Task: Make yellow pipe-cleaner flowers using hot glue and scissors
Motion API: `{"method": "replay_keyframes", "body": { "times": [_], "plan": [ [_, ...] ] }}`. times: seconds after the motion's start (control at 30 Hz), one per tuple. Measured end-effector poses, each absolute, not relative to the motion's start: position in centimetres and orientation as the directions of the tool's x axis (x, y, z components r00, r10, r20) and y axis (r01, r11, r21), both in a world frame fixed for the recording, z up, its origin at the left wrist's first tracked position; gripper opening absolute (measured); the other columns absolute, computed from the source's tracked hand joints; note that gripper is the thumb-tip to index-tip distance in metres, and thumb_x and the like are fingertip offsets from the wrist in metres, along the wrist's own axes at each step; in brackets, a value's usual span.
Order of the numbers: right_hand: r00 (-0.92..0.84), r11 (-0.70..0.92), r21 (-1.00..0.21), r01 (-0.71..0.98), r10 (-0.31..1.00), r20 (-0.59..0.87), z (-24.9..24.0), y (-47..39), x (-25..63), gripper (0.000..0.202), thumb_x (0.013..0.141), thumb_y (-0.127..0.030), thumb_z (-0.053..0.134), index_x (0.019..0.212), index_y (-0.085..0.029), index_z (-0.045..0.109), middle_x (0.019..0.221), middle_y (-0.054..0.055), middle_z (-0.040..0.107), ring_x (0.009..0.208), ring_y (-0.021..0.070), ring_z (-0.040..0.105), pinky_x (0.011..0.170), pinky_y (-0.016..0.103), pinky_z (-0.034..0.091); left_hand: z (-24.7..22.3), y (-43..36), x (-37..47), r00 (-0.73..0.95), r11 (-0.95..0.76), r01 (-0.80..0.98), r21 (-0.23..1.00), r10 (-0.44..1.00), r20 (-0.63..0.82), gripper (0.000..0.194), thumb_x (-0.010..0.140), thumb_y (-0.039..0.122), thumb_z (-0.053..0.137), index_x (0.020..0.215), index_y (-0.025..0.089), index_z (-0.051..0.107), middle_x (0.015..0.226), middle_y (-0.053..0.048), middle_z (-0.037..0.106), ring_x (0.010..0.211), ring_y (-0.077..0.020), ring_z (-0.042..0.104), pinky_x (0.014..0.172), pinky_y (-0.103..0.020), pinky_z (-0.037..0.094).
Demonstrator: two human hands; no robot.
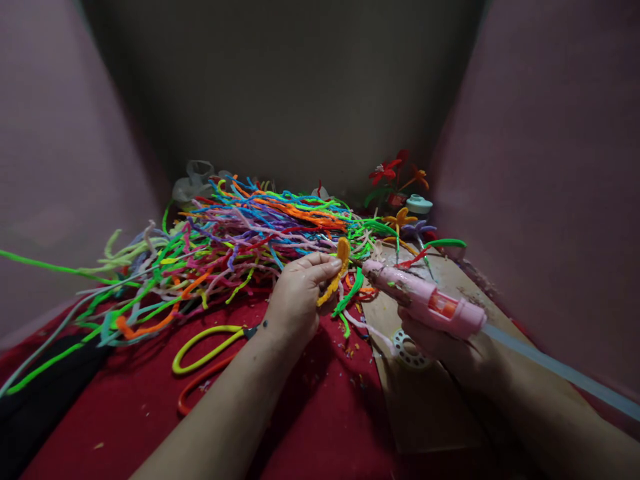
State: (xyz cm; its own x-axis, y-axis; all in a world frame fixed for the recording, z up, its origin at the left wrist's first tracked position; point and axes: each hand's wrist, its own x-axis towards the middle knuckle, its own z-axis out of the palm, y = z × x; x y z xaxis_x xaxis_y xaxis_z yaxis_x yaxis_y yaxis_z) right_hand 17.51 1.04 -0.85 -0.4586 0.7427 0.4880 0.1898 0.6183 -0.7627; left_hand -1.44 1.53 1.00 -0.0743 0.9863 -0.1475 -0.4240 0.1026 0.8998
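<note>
Between the thumb and fingers of my left hand [300, 290] is a yellow-orange pipe cleaner piece [343, 252], its folded end upright and a tail hanging below. My right hand [443, 343] is wrapped round a pink hot glue gun [430, 297], with a long clear glue stick [555, 363] coming out of its back. The gun's nozzle points left, close to the yellow-orange piece; whether they touch I cannot tell. Beneath the two hands lie green pipe cleaner pieces [354, 293]. Scissors with one yellow and one red handle [207, 350] rest left of my left forearm, their blades mostly hidden.
A large heap of multicoloured pipe cleaners [270, 220] spreads across the back and left of the red cloth [330, 413]. At right lies a cardboard sheet [425, 413] with a white holed disc [411, 350]. Red pipe cleaner flowers [385, 172] stand behind, near the pink walls.
</note>
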Motion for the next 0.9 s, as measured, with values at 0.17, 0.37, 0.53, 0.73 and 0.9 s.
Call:
{"method": "replay_keyframes", "body": {
  "times": [0.17,0.37,0.53,0.73,0.9],
  "plan": [
    [-0.48,0.604,-0.774,0.188,0.745,0.464,-1.1,1.1,17.5,0.047,0.084,-0.021,0.055,0.129,-0.033,0.05,0.136,-0.003,0.05,0.123,0.025,0.048,0.103,0.035,0.042,1.1,1.7,-1.4,-0.072,0.083,-0.435,0.897,0.989,-0.127,0.011,0.064,0.016,0.063,0.063,0.014,0.053,0.046,0.004,0.048,0.035,-0.0051,0.039,0.035,-0.015,0.029],
    [-0.477,0.611,-0.772,0.172,0.738,0.477,-1.1,1.2,17.2,0.043,0.085,-0.027,0.057,0.127,-0.032,0.053,0.133,-0.001,0.053,0.123,0.0279,0.048,0.103,0.042,0.042,1.1,1.6,-1.5,-0.071,0.08,-0.454,0.888,0.99,-0.126,0.012,0.062,0.015,0.063,0.061,0.015,0.052,0.044,0.005,0.046,0.033,-0.0044,0.038,0.034,-0.015,0.027],
    [-0.49,0.619,-0.769,0.162,0.727,0.482,-0.4,1.1,17.1,0.04,0.082,-0.033,0.06,0.122,-0.03,0.059,0.126,0.002,0.058,0.118,0.0319,0.052,0.097,0.045,0.049,1.0,1.6,-1.5,-0.078,0.07,-0.447,0.892,0.99,-0.117,0.01,0.063,0.016,0.064,0.063,0.014,0.054,0.046,0.003,0.049,0.034,-0.0048,0.04,0.035,-0.015,0.027],
    [-0.514,0.622,-0.771,0.139,0.71,0.481,-0.1,0.7,17.0,0.043,0.082,-0.03,0.061,0.125,-0.031,0.056,0.125,0.001,0.059,0.118,0.0317,0.052,0.097,0.045,0.048,1.2,1.6,-1.4,-0.09,0.088,-0.442,0.893,0.986,-0.142,0.01,0.062,0.016,0.064,0.065,0.014,0.055,0.051,0.001,0.054,0.036,-0.0054,0.042,0.036,-0.015,0.03],
    [-0.478,0.657,-0.734,0.174,0.708,0.52,-0.1,0.8,16.8,0.033,0.086,-0.026,0.053,0.117,-0.018,0.062,0.116,0.004,0.065,0.112,0.0211,0.057,0.092,0.026,0.048,1.0,1.6,-1.5,-0.093,0.081,-0.446,0.891,0.986,-0.136,0.01,0.062,0.017,0.065,0.064,0.014,0.055,0.05,0.002,0.053,0.035,-0.0048,0.041,0.036,-0.015,0.03]
  ]
}}
